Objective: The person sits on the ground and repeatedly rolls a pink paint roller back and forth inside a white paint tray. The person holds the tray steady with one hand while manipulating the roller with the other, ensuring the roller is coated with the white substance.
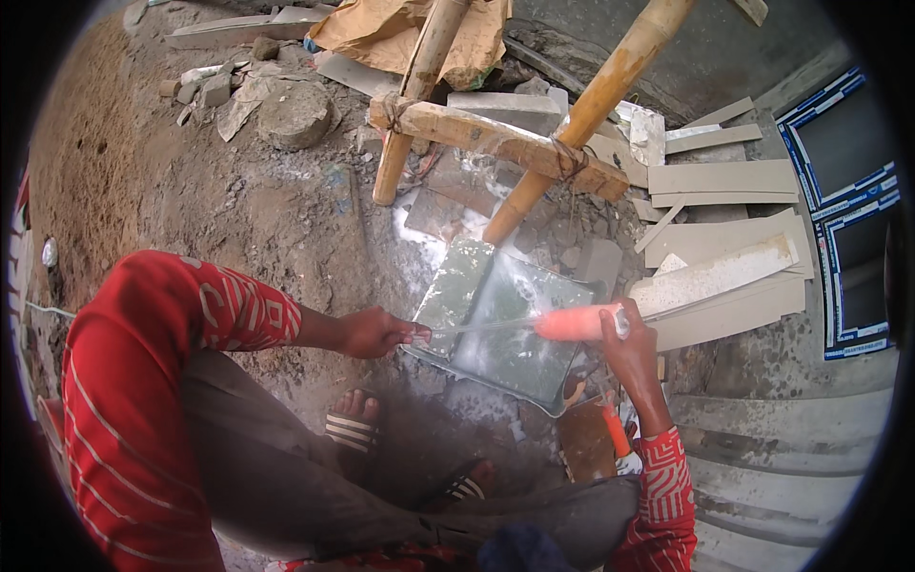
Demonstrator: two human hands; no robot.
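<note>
My right hand (pixel 632 360) grips the white end of a pink-orange cylinder (pixel 572 323), which lies level and is slightly blurred. From its far end a thin, pale, see-through strip (pixel 481 327) reaches left to my left hand (pixel 374 333), where my closed fingers pinch it. What the cylinder is exactly, I cannot make out. Below both hands a green, square-cornered piece (pixel 510 367), dusted with white powder, rests on the ground. Beside my right wrist is another orange, rod-like thing (pixel 616 431) with a white part, partly hidden by my arm.
Bamboo poles (pixel 548 172) and a tied wooden crosspiece (pixel 496 138) stand just beyond the green piece. Cut pale boards (pixel 724 181) are stacked at the right, near dark panels with blue-and-white tape (pixel 843 229). Corrugated sheets (pixel 782 477) lie lower right; rubble (pixel 291 114) and brown paper (pixel 381 38) lie farther off.
</note>
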